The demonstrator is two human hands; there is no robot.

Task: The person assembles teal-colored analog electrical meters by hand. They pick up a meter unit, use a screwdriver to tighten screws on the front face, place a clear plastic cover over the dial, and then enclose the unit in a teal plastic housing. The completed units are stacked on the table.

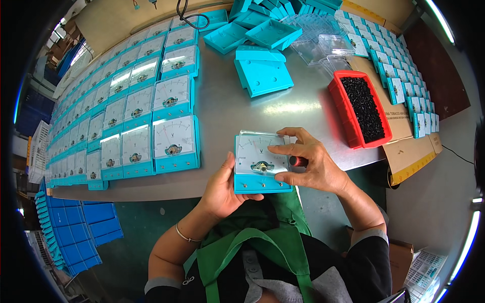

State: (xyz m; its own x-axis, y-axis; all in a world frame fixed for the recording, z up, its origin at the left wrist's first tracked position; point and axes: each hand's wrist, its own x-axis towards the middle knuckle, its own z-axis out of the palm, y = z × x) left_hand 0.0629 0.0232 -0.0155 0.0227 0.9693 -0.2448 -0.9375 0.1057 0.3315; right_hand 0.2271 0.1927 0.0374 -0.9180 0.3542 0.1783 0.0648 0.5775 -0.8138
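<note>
- Surface: a shiny metal table spreads ahead of the grip and to both sides; its near edge runs just beside the hands.
- Room: green floor shows below the grip, blue bins stand low to its left, and light tubes glow far to its right.
- Two hands: the left hand is clamped on a meter's side and underside; the right hand is closed around a red-and-black cylinder, its fingertips on the meter's cover.
- One held meter, blue with a white dial, between the hands, with three screws along its near strip.
- One clear cover over that dial; whether fully seated, I cannot tell.
- One red tray of black parts, ahead and right; the parts are beyond counting.
- Too many to count: the left-hand rows of meters, the far-right meters on cardboard, the blue housings and spare covers well ahead.
</note>
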